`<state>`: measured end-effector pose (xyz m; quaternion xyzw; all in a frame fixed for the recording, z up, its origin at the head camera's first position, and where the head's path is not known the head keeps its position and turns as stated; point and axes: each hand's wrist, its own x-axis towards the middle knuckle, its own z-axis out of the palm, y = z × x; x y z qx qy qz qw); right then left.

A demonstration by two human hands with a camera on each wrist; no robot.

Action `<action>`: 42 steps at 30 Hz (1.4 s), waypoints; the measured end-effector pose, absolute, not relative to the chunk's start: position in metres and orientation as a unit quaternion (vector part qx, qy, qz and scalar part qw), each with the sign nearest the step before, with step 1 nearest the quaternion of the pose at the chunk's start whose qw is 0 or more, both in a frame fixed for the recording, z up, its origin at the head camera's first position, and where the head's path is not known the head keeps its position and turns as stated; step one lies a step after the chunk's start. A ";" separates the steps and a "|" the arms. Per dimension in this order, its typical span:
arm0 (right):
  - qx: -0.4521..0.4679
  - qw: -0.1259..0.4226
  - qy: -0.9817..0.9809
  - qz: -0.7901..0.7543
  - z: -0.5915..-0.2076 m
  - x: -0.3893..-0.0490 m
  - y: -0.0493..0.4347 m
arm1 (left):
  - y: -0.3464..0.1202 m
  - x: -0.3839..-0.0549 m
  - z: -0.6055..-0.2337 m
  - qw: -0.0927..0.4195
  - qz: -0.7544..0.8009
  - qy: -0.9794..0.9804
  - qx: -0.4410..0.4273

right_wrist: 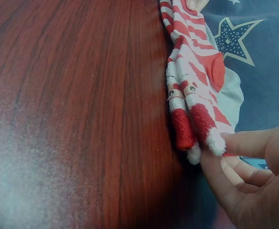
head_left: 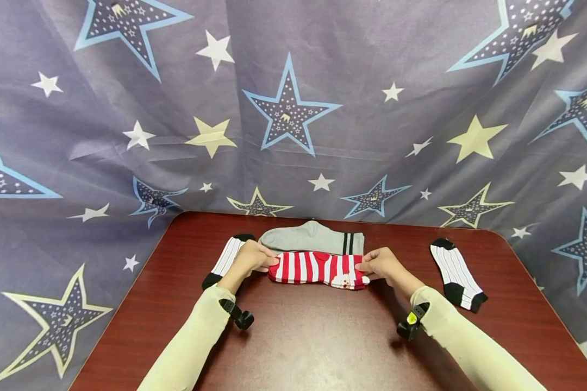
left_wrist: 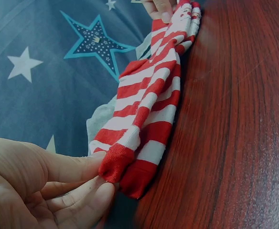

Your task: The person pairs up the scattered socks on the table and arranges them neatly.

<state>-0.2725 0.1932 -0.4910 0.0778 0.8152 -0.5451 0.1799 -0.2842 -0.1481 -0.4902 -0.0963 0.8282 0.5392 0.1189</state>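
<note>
Near the far edge of the desk [head_left: 323, 331], the left hand [head_left: 251, 256] pinches the toe end of the red-striped socks [head_left: 305, 268], the right hand [head_left: 384, 264] their cuff end, probably to keep them straight along the grey sock [head_left: 303, 238].

Matt knit red-striped socks [head_left: 300, 269], glossy wood-grain tabletop [head_left: 303, 336], perhaps laminate, matt cloth backdrop [head_left: 352, 38]
</note>
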 end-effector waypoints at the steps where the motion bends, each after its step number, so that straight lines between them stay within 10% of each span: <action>1: 0.080 0.178 0.816 -0.544 -0.492 -0.273 0.193 | -0.148 -0.284 -0.490 0.120 0.538 0.829 -0.096; 42: 0.114 0.130 0.839 -0.516 -0.497 -0.270 0.180 | -0.148 -0.291 -0.507 0.069 0.510 0.853 -0.089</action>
